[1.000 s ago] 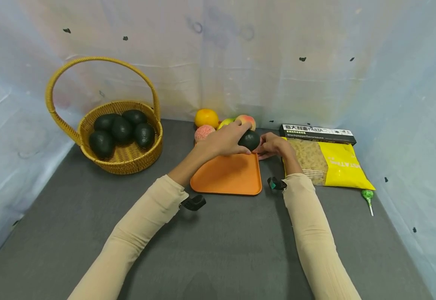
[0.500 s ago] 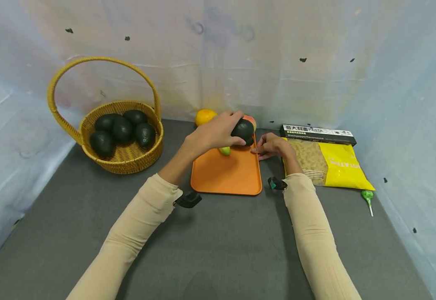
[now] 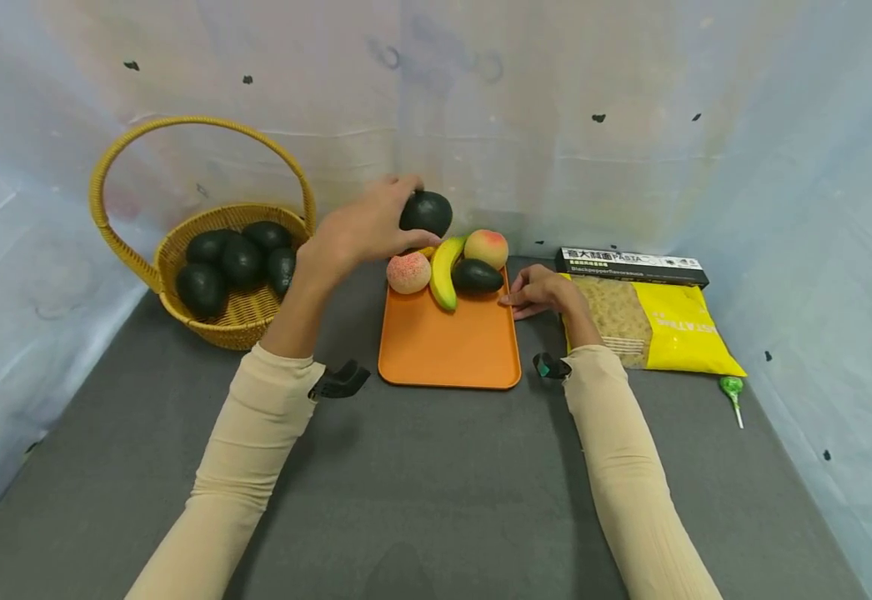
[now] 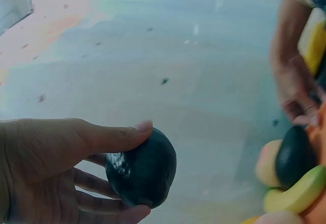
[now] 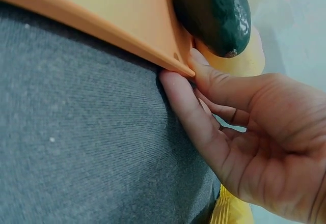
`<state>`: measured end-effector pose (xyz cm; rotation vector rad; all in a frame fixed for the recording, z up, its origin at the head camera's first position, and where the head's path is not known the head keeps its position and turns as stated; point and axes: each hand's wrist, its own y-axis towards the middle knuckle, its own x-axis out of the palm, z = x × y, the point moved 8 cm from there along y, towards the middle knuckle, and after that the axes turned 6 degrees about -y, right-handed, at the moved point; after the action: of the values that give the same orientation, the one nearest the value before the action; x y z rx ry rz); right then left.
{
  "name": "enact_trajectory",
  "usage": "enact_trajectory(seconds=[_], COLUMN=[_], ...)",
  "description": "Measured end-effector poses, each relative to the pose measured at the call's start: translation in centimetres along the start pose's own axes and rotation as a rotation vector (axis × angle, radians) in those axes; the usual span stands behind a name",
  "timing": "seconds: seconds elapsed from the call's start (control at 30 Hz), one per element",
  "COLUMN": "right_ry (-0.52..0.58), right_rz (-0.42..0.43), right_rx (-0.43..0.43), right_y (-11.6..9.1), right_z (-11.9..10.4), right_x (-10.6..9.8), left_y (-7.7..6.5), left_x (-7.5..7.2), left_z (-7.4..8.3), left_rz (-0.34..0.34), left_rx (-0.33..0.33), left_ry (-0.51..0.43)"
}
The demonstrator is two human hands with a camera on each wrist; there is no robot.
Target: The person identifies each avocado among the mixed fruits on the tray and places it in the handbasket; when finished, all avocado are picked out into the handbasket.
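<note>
My left hand holds a dark green avocado in the air above the back left of the orange tray. In the left wrist view, thumb and fingers curl round that avocado. With thumb and forefinger my right hand pinches the tray's right rim, seen close in the right wrist view on the tray edge. Toward the back of the tray are a second avocado, a banana, a peach and a pinkish round fruit. An orange-yellow fruit is mostly hidden behind the left hand.
A wicker basket with a tall handle and several avocados stands at the left, partly behind my left forearm. To the right lie a yellow pasta bag, a black pasta box and a green lollipop. A wall sheet rises behind.
My left hand has lifted an avocado up and left, away from the tray's back right. The banana and the other avocado have come into sight. My right hand has stayed at the rim.
</note>
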<state>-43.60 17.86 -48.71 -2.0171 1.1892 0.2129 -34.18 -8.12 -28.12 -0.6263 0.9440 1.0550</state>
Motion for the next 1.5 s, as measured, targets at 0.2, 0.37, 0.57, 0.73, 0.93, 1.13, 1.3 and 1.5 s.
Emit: enact_trajectory(seconds=[0.2, 0.37, 0.57, 0.73, 0.93, 1.13, 1.3, 1.5], right_ry=[-0.003, -0.004, -0.007, -0.01, -0.018, -0.01, -0.003, -0.015], right_rz=[0.012, 0.022, 0.017, 0.025, 0.03, 0.027, 0.045, 0.045], right_rx=[0.01, -0.002, -0.011, -0.004, -0.017, -0.018, -0.02, -0.03], right_y=[0.1, 0.2, 0.3, 0.2, 0.2, 0.1, 0.1, 0.1], right_z=[0.0, -0.3, -0.5, -0.4, -0.6, -0.3, -0.1, -0.2], right_x=[0.0, 0.3, 0.6, 0.4, 0.2, 0.3, 0.1, 0.0], left_y=[-1.8, -2.9, -4.6, -5.8, -7.1, -8.6, -9.5, -10.2], left_x=[-2.7, -4.3, -5.8, -6.4, -6.9, -6.5, -5.6, -3.9], left_z=[-1.7, -3.2, -6.1, -8.7, -12.4, -15.8, -18.2, -21.2], left_rz=[0.067, 0.096, 0.111, 0.071, 0.077, 0.065, 0.04, 0.025], left_rx=[-0.014, -0.048, -0.084, -0.141, -0.262, -0.398, -0.429, -0.484], left_ry=[0.025, 0.059, 0.061, 0.08, 0.091, 0.114, 0.127, 0.123])
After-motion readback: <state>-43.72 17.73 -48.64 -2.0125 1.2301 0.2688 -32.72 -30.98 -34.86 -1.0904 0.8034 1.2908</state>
